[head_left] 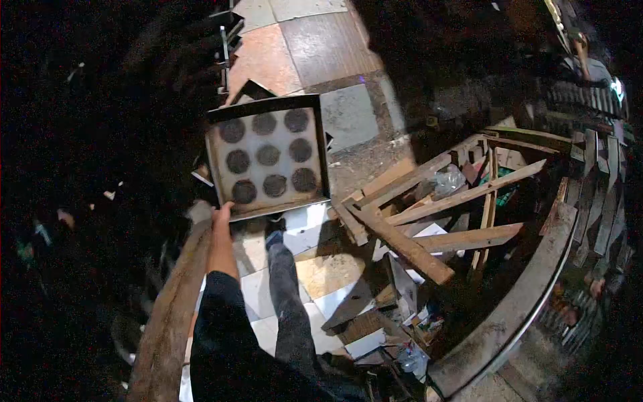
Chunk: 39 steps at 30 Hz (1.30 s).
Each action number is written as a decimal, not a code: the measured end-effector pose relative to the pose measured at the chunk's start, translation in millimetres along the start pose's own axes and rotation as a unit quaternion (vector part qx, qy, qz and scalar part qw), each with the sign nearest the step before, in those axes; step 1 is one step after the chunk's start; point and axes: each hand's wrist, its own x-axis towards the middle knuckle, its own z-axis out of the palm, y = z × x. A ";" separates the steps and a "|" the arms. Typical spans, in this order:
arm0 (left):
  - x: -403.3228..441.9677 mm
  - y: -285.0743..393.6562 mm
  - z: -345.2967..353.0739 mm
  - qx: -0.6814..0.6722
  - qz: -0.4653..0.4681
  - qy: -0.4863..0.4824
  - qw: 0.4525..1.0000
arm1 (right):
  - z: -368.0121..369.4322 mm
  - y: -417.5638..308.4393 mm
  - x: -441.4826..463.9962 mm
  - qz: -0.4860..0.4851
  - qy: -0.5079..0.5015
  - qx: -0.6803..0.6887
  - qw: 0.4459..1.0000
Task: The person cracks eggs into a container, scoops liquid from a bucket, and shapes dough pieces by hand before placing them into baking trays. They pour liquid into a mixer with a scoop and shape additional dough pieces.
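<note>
My left hand, at the end of a dark sleeve, is closed on the near left corner of a shallow square tray. Its thumb shows at the rim; the other fingers are mostly hidden. The tray has dark raised sides and a pale, stained base with rows of dark round marks, and I cannot tell whether these are holes or discs. It is held out above the floor, tilted towards me. A long rough wooden beam runs up beside my left forearm. My right hand does not show.
Worn floor tiles lead forward. To the right stands a broken wooden frame with loose planks and rubbish in it. A curved plank borders it. What looks like a person's arm is at upper right. The left side is dark.
</note>
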 end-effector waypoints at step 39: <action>-703.2 -40.7 -207.6 -0.419 0.506 -0.243 0.714 | 120.4 417.7 307.4 0.331 0.115 0.545 0.762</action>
